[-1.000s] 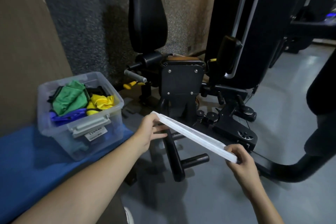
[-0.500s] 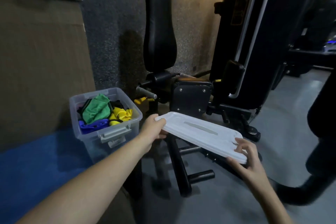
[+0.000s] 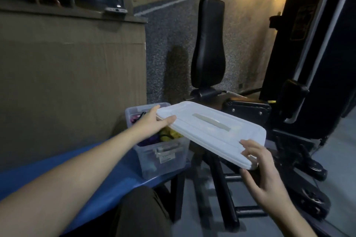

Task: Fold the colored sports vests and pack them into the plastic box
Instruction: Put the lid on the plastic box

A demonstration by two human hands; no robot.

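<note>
Vests (image 3: pixel 171 134): a bundle of coloured cloth, yellow and purple plainly showing, lies inside the plastic box; most of it is hidden behind the left hand and the lid, so I cannot tell how neatly it is folded.
Plastic box (image 3: pixel 163 161): clear, with a grey latch and a small label on its near wall; it stands on the end of the blue bench, against the brown wall panel.
Lid (image 3: pixel 212 131): white, flat, with a long grey strip set into its top; it is held in the air, tilted, its far left corner over the open box and its near right corner out past the bench edge, above the floor.
Left hand (image 3: pixel 154 123): grips the lid's left edge, thumb on top and the other fingers underneath, directly above the box opening.
Right hand (image 3: pixel 264 171): holds the lid's near right corner, fingers curled over the top surface and thumb below the rim.
Bench (image 3: pixel 107 177): blue padded top on dark legs, running from the lower left to the box; the left forearm stretches along above it.
Exercise machine (image 3: pixel 248 111): black frame just beyond the lid, with a tall padded backrest (image 3: pixel 209 44) upright against the speckled wall.
Floor (image 3: pixel 192 225): grey and smooth, with the machine's black bars crossing it under the lid.
Leg (image 3: pixel 140 215): the person's knee in dark trousers shows at the bottom edge, below the bench end.
</note>
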